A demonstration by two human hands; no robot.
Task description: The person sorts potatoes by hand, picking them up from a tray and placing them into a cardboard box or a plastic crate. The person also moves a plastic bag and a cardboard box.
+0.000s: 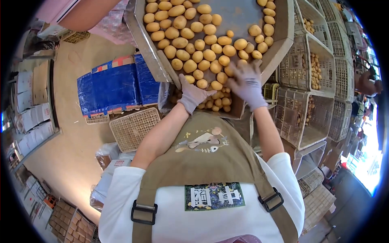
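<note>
Holding my left hand (192, 94) open over the box (239, 108), I can't tell the grip of my blurred right hand (245, 82) beyond it. Potatoes (209, 55) lie inside and beyond; sweeping too fast could spill some over the rim.

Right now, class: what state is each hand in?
Left hand: open, thumb spread, holding nothing visible.
Right hand: blurred over the potatoes; whether it grips any cannot be told.

A metal tray (234, 18) with raised sides spans the upper middle of the frame; yellow potatoes (180, 42) lie on it, crowded thickest toward the left side.
</note>
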